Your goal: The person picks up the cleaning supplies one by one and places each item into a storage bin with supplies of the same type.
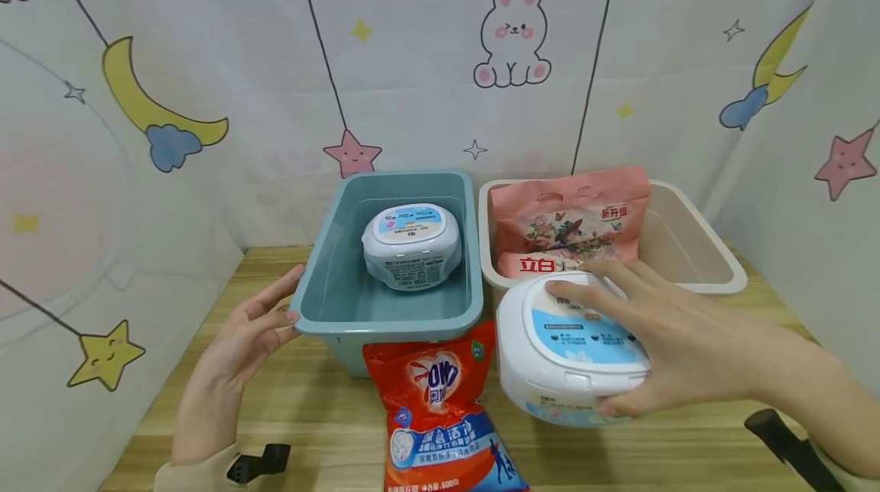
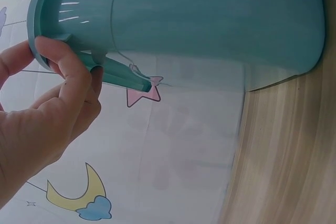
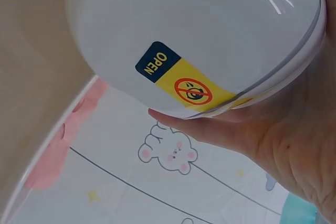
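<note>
My right hand (image 1: 677, 335) grips a white plastic laundry-pod box (image 1: 584, 377) with a blue lid label, held up in front of the cream bin. In the right wrist view, its side shows a yellow-and-navy "OPEN" sticker (image 3: 158, 62). At the left edge of the teal bin (image 1: 406, 329), my left hand (image 1: 237, 343) pinches the rim with thumb and fingers. A similar white box (image 1: 412, 244) sits inside that bin. Just in front of the bin lies a red bag of washing powder (image 1: 440, 419), its top against the bin's front.
The cream bin (image 1: 694, 244) stands right beside the teal one and contains a pink laundry detergent bag (image 1: 571, 217). Both bins are on a wooden table (image 1: 330, 408). A white cartoon-print curtain (image 1: 426, 79) hangs behind and at the sides.
</note>
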`<state>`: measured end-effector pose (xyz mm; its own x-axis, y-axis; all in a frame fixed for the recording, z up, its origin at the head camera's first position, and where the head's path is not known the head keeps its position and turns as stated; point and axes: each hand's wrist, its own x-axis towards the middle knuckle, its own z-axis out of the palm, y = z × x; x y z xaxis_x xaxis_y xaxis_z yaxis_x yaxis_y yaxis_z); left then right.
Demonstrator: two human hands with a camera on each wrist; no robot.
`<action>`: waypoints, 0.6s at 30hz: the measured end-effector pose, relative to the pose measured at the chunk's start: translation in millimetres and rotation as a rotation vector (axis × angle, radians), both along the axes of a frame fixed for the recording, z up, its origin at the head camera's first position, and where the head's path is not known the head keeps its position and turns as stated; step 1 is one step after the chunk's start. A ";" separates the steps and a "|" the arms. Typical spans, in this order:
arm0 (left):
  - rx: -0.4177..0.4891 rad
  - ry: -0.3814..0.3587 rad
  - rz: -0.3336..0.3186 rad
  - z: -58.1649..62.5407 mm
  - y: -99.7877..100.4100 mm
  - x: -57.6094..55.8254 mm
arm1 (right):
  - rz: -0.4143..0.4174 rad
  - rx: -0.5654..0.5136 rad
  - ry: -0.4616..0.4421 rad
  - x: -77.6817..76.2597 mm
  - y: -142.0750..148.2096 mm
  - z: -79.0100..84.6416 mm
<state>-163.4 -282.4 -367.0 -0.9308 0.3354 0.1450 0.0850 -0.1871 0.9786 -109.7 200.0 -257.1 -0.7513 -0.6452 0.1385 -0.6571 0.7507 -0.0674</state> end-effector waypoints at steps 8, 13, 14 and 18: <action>-0.012 -0.004 0.011 -0.3 2.5 -1.9 | 0.036 0.001 0.050 -1.9 -2.6 8.7; -0.026 -0.013 0.016 0.1 2.1 -1.3 | 0.029 0.002 0.035 -2.1 -6.9 14.2; -0.026 -0.016 0.016 0.3 1.8 -1.0 | 0.029 0.002 0.034 -2.4 -7.9 15.3; -0.024 -0.020 0.017 0.9 0.4 -0.4 | 0.027 0.002 0.027 -3.9 -11.9 20.3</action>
<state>-163.8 -282.0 -366.1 -0.9390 0.3230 0.1182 0.0682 -0.1620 0.9844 -113.5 188.2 -236.8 -0.7297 -0.6653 0.1578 -0.6786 0.7329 -0.0479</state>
